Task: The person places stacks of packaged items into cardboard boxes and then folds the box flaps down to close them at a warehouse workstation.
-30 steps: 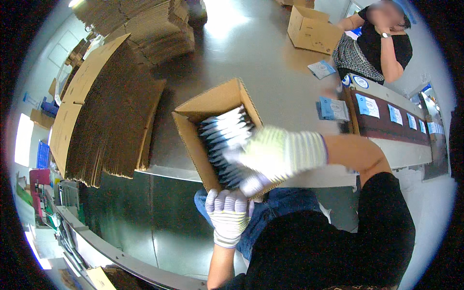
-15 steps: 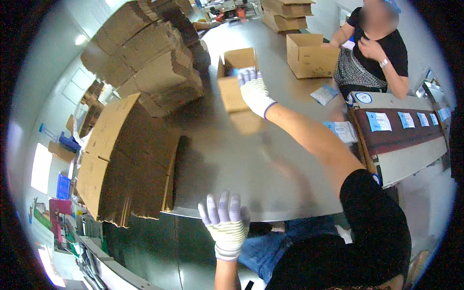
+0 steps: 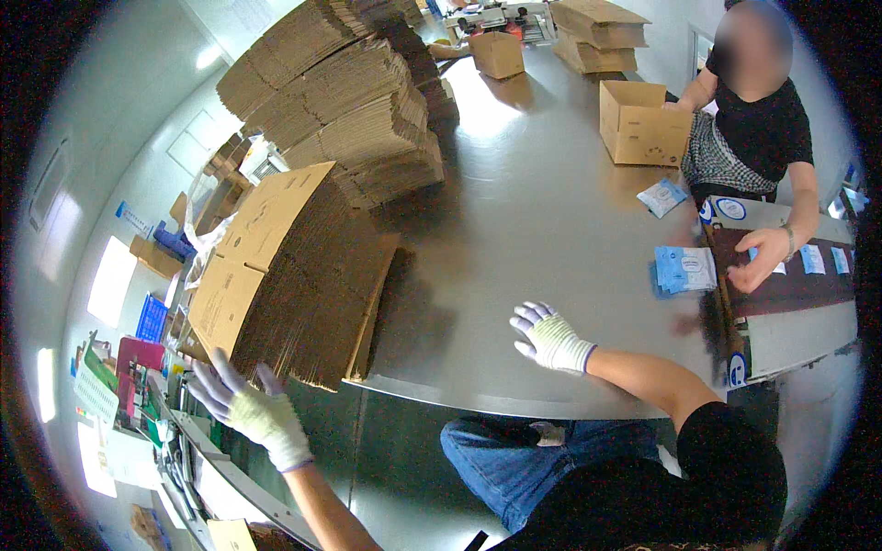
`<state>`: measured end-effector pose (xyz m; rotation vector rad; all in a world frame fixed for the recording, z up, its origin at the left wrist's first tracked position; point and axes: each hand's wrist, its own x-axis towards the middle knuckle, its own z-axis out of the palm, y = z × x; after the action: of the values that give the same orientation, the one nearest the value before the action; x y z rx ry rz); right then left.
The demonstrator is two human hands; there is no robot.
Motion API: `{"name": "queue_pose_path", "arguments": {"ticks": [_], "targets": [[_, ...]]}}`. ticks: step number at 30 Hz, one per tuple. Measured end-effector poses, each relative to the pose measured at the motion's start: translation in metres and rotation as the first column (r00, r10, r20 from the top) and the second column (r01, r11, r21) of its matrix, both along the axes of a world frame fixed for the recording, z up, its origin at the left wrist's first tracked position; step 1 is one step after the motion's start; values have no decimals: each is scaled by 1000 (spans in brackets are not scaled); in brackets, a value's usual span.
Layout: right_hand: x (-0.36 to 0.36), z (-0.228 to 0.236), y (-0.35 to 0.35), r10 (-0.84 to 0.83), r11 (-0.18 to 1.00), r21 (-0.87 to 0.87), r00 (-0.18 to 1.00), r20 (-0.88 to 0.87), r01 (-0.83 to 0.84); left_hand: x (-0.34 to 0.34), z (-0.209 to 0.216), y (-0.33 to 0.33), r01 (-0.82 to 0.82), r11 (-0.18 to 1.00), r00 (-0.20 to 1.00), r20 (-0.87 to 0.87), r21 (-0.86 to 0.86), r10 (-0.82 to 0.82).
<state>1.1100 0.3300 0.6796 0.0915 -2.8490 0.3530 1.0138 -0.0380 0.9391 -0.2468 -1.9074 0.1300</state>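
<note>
In the head view, the gloved left hand (image 3: pixel 246 404) reaches out at about eight o'clock with its fingers spread apart, the fingertips touching the near lower edge of a leaning stack of flattened cardboard boxes (image 3: pixel 289 275) that stands on edge at the left side of the steel table (image 3: pixel 524 211). The gloved right hand (image 3: pixel 551 337) hovers palm down at about four o'clock, fingers loosely apart and gripping nothing, over bare metal well apart from the stack. Behind the stack, toward eleven and twelve o'clock, larger piles of flat cartons (image 3: pixel 349 101) rise in slanting layers and block the view of the table's far left edge. At one o'clock an open cardboard box (image 3: pixel 638 124) stands upright, with a smaller box (image 3: pixel 497 53) and more stacked cartons (image 3: pixel 602 32) beyond it. A co-worker (image 3: pixel 758 129) in a dark top sits at two o'clock, one hand (image 3: pixel 758 266) at three o'clock beside a small pile of light blue packets (image 3: pixel 684 269); a single packet (image 3: pixel 661 196) lies nearer the open box. A dark tray with labels (image 3: pixel 790 285) lies along the table's right edge. At the left, around nine o'clock, a blue crate (image 3: pixel 152 319) and a red holder (image 3: pixel 138 354) sit below the table level.
</note>
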Motion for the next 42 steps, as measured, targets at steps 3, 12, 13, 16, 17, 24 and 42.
{"name": "queue_pose_path", "arguments": {"ticks": [3, 12, 13, 16, 17, 24, 42], "targets": [[12, -5, -4, 73, 997, 16, 997, -24, -73, -33, 4, -42, 116, 960, 965, 199, 257, -170], [23, -4, -8, 54, 997, -52, 996, -65, -58, 23, 10, -3, 413, 897, 910, 49, -159, -411], [24, 4, -10, 62, 996, -54, 996, -67, -65, 31, 6, 3, 576, 778, 814, 89, -249, -574], [33, 42, 19, -62, 795, -595, 992, 111, 116, 100, 5, 68, 738, 655, 650, 432, -164, -625], [32, 29, 34, -206, 762, -635, 977, -57, 123, 109, -4, 78, 781, 548, 621, 282, -299, -732], [24, 126, 112, -456, 276, -798, 658, -599, -536, 125, -34, 88, 669, 188, 303, -33, 719, -952], [86, 188, 74, -298, 365, -907, 896, -329, -211, 93, -58, 99, 177, 42, 114, 22, 983, -993]]}}
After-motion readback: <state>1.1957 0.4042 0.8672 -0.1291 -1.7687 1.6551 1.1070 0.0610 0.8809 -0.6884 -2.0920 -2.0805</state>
